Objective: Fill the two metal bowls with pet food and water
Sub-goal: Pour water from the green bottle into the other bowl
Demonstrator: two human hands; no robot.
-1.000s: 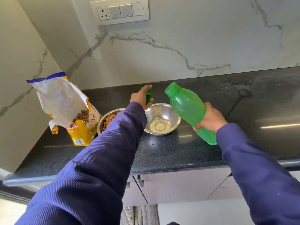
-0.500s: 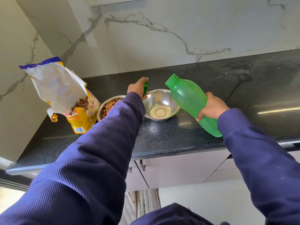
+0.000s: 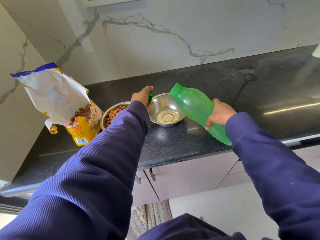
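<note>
one metal bowl (image 3: 112,113) full of brown pet food, so half done. second bowl (image 3: 166,110) just beside it, shiny, nearly dry, waiting for water. right hand (image 3: 220,113) with grip tight around the open green bottle (image 3: 195,108), tipped over that bowl's rim. left hand (image 3: 141,98) with grip closed on the green cap (image 3: 149,99). torn food bag (image 3: 69,104) standing at left on a black speckled table (image 3: 173,146). white marble walls behind, pale cupboards below.

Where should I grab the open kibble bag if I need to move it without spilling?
Hold the pet food bag around its filled yellow lower body, fingers coming in from the front. It probably spills otherwise: the torn white top flops open with kibble showing at the mouth, and the food bowl sits close on its right.
</note>
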